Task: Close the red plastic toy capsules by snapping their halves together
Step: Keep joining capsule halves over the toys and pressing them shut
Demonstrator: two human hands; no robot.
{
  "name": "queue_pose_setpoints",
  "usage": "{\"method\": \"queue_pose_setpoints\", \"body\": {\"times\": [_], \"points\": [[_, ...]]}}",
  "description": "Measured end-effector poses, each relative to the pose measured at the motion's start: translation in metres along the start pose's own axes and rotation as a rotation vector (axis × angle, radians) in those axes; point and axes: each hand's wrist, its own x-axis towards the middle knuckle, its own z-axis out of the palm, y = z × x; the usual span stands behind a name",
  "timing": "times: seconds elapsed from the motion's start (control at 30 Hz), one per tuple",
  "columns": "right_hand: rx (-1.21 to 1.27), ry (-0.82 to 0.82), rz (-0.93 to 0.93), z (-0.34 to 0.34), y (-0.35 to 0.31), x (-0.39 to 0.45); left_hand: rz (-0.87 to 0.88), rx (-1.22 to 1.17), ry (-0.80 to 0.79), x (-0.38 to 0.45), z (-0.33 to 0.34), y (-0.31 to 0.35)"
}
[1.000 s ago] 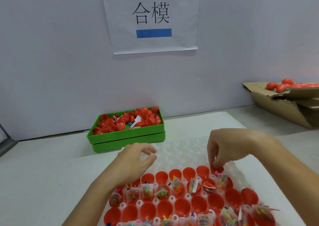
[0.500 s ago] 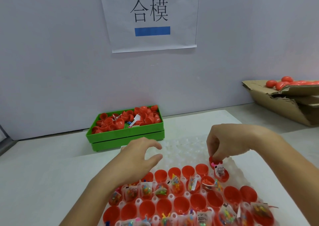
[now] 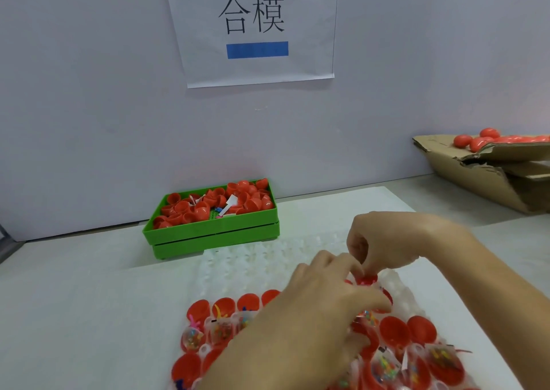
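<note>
A clear plastic holder tray (image 3: 253, 258) lies in front of me, its near rows filled with open red capsule halves (image 3: 394, 331), several holding small bagged toys (image 3: 384, 366). My right hand (image 3: 384, 240) pinches a red capsule half (image 3: 366, 280) at the tray's far right row. My left hand (image 3: 324, 297) reaches across the tray, its fingertips meeting the right hand at that same half. Whether the left fingers grip the half is hidden.
A green crate (image 3: 214, 232) with loose red capsule halves stands at the back by the wall. A torn cardboard box (image 3: 482, 178) with closed red capsules (image 3: 473, 142) sits at the right. A paper sign (image 3: 253, 26) hangs on the wall.
My left hand has moved right across the tray to meet the right hand. The right hand stays pinched on the red half at the far right row.
</note>
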Motion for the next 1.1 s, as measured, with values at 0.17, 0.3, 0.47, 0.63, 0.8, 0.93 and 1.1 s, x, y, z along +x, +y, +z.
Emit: {"method": "queue_pose_setpoints", "body": {"times": [0.17, 0.3, 0.47, 0.63, 0.8, 0.93, 1.1], "points": [[-0.022, -0.01, 0.008, 0.0, -0.002, -0.001, 0.04, 0.266, -0.022, 0.007, 0.013, 0.007], [-0.017, -0.025, 0.012, 0.0, -0.002, -0.002, 0.107, 0.447, 0.028, 0.007, 0.021, 0.006], [-0.011, -0.022, 0.027, -0.001, -0.003, -0.003, 0.146, 0.365, 0.149, 0.007, 0.023, 0.005], [0.034, -0.022, 0.066, -0.008, -0.002, -0.009, 0.007, -0.195, 0.31, 0.007, 0.007, 0.01], [0.089, 0.003, 0.095, -0.016, -0.001, -0.018, -0.28, -0.674, 0.374, 0.006, -0.006, 0.008], [0.14, 0.025, 0.104, -0.022, -0.001, -0.024, -0.381, -0.875, 0.34, 0.008, -0.01, 0.001], [0.213, 0.025, 0.082, -0.029, -0.004, -0.031, -0.438, -0.978, 0.337, 0.009, -0.013, 0.001]]}}
